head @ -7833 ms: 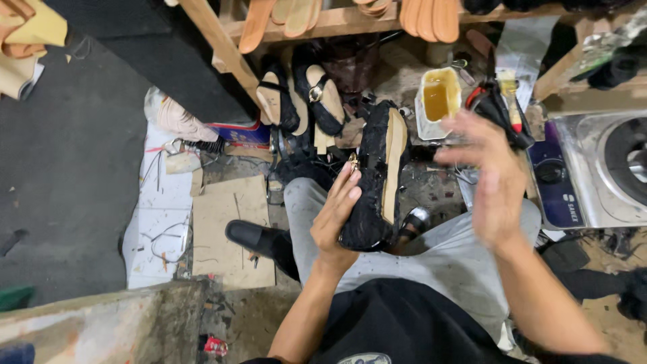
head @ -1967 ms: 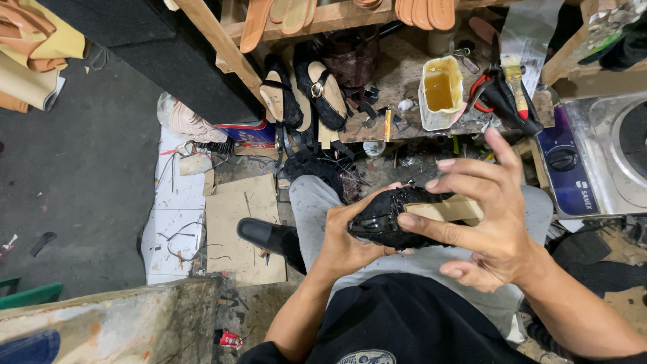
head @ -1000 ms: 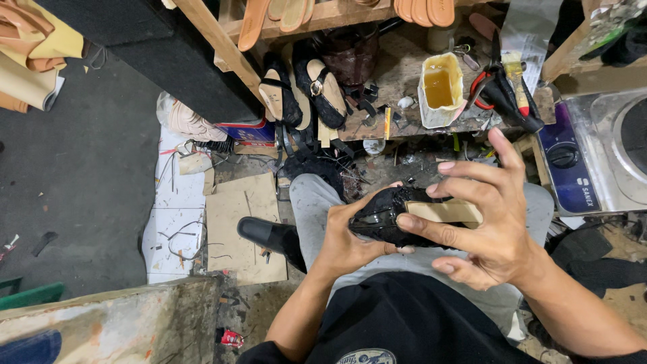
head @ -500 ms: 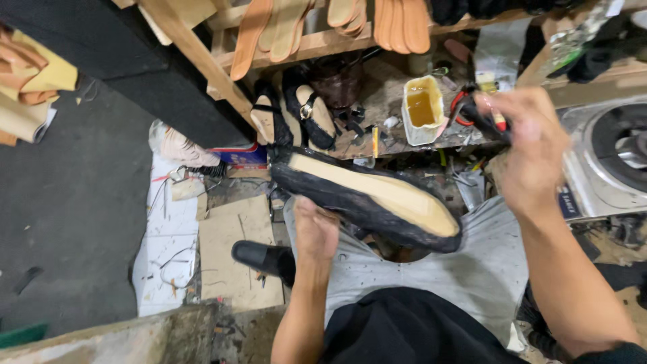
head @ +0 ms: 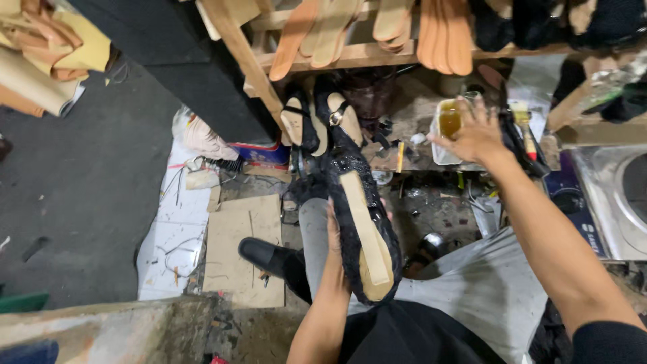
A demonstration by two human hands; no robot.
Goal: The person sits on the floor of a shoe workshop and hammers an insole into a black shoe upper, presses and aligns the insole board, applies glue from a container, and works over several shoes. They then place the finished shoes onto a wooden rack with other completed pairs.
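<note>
Head view. A black shoe upper with a tan insole (head: 364, 236) is held over the lap, sole side up, toe pointing away. It is supported from beneath by the left hand (head: 335, 232); only the hand's edge shows, so the grip is taken to be closed round the shoe, though the fingers are hidden behind it. The right hand (head: 475, 131) is extended, fingers spread and empty, touching or just over a white tub of amber liquid (head: 448, 125) on the cluttered low bench (head: 404, 158). A brush with a yellow ferrule (head: 526, 128) lies just beside that hand.

Risks, judged: the tub stands close to the bench edge and could be tipped by the reaching hand, spilling onto the grey trousers (head: 485, 290). The shoe is steadied by one hand only and could roll off the knee.

Not resolved: whether the right fingers actually contact the tub; the liquid's nature; the left fingers. Tan soles on the wooden rack (head: 350, 57) are cut off at the top edge. A black shoe on the foot (head: 266, 255) rests by cardboard (head: 242, 249).
</note>
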